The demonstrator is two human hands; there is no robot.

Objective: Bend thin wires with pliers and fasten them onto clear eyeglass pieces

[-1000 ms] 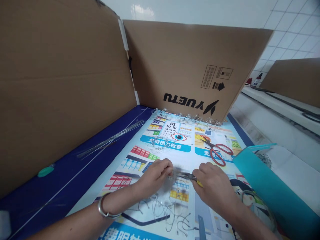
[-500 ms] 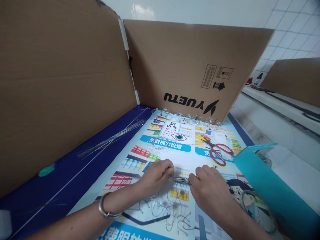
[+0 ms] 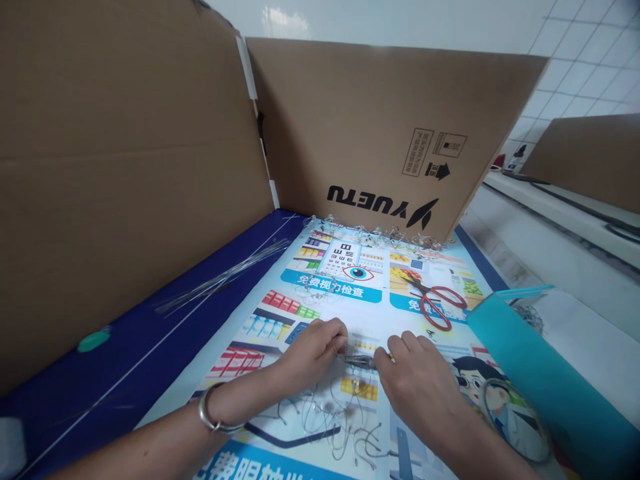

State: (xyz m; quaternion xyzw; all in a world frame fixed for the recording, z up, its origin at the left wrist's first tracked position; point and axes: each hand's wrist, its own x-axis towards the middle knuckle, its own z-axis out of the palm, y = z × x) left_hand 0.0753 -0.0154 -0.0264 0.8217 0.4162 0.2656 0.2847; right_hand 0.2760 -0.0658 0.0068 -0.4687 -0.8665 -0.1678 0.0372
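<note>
Our left fingertips (image 3: 339, 341) are pressed together at the nose of the small steel pliers (image 3: 357, 361), though whatever they pinch is too thin and blurred to make out; our right fingers (image 3: 400, 345) are curled closed around the pliers' handles, with a bit of yellow grip (image 3: 392, 359) showing past them; the pliers sit crosswise between our left hand (image 3: 313, 357) and right hand (image 3: 420, 387), their steel head nearest the left fingertips; a silver bangle (image 3: 213, 410) circles our left wrist; just below both hands, a loose tangle of thin bent wire frames (image 3: 330, 407) lies on a printed eye-care poster (image 3: 373, 300); farther along the poster, red-handled scissors (image 3: 437, 307) lie open beside a teal plastic folder (image 3: 530, 360), which rests well to the right of our right hand; a row of small clear pieces (image 3: 375, 235) lines the poster's far edge, against an upright cardboard sheet (image 3: 380, 133) printed YUETU; to the left, straight wires (image 3: 225, 277) lie on a dark blue cloth (image 3: 150, 333) beside a second cardboard sheet (image 3: 125, 167); a white tiled wall (image 3: 590, 67) rises behind them.
</note>
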